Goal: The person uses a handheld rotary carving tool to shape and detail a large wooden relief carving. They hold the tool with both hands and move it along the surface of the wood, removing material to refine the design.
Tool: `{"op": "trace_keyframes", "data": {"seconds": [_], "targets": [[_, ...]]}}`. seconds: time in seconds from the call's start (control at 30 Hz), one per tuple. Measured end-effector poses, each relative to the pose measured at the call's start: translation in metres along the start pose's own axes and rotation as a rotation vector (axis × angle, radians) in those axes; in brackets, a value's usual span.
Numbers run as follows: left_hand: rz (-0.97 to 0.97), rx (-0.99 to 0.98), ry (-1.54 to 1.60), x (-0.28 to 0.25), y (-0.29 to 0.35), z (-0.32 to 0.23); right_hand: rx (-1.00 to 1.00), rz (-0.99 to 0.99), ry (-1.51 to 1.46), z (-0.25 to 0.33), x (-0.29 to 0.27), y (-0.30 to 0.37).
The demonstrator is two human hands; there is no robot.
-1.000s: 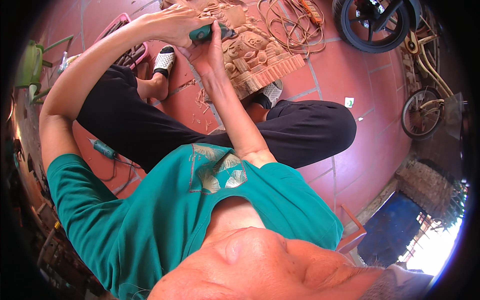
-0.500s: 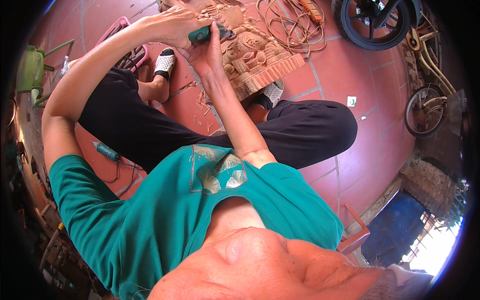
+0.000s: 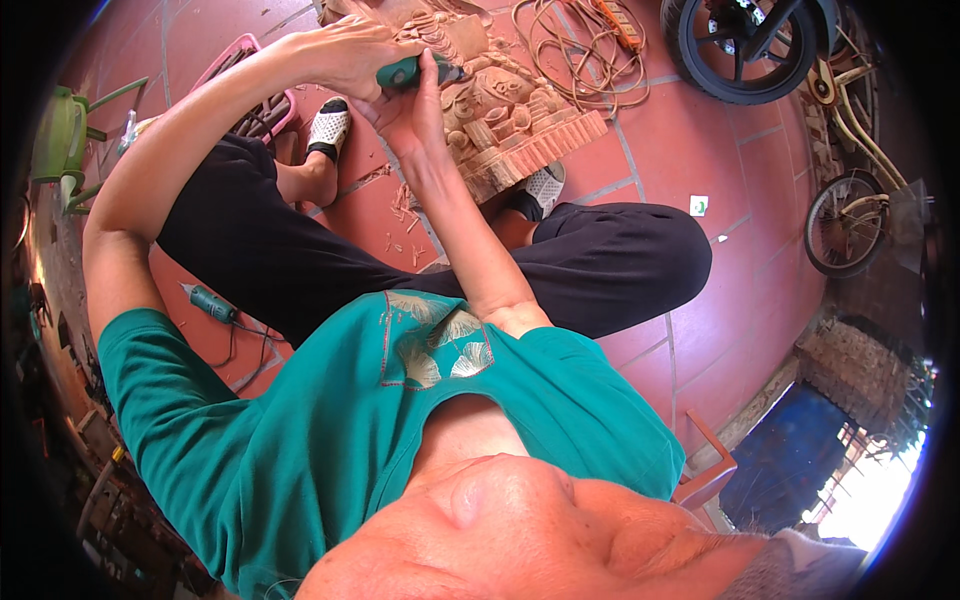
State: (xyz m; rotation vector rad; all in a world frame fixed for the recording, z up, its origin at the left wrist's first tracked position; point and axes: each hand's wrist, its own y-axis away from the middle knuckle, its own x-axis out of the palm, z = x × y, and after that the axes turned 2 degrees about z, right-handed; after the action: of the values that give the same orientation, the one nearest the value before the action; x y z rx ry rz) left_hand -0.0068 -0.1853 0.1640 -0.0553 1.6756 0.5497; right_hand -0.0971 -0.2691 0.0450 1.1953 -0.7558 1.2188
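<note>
My left hand (image 3: 348,58) reaches across from the left and grips a green handheld rotary tool (image 3: 400,73) from behind. From below, my right hand (image 3: 412,118) closes around the same tool, its fingers up against the green body. The dark front end points right, at a carved wooden relief (image 3: 510,125) lying on the floor between my feet. The exact spot where the tip meets the wood is too small to make out. Wood shavings (image 3: 402,203) lie beside the carving.
A second green rotary tool (image 3: 210,303) with a cord rests on the floor at left. A pink basket (image 3: 285,112) of dark tools stands near my left foot. An orange power strip (image 3: 622,25) with coiled cable lies beyond the carving. Wheels (image 3: 742,50) stand at right, a green chair (image 3: 62,135) at left.
</note>
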Motion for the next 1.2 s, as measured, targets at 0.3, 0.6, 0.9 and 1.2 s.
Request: {"op": "trace_keyframes", "data": {"seconds": [0.3, 0.6, 0.9, 1.2], "targets": [[-0.004, -0.024, 0.009, -0.002, 0.005, -0.005, 0.000, 0.007, 0.015, -0.001, 0.002, 0.005], [0.003, 0.010, 0.012, 0.000, 0.007, -0.003, 0.003, -0.019, -0.004, -0.002, 0.005, 0.010], [0.001, 0.014, 0.006, 0.000, 0.007, -0.006, 0.006, -0.038, 0.006, -0.004, 0.002, 0.010], [-0.011, 0.020, -0.015, -0.002, 0.008, -0.009, -0.009, -0.036, 0.026, -0.005, 0.004, 0.013]]}}
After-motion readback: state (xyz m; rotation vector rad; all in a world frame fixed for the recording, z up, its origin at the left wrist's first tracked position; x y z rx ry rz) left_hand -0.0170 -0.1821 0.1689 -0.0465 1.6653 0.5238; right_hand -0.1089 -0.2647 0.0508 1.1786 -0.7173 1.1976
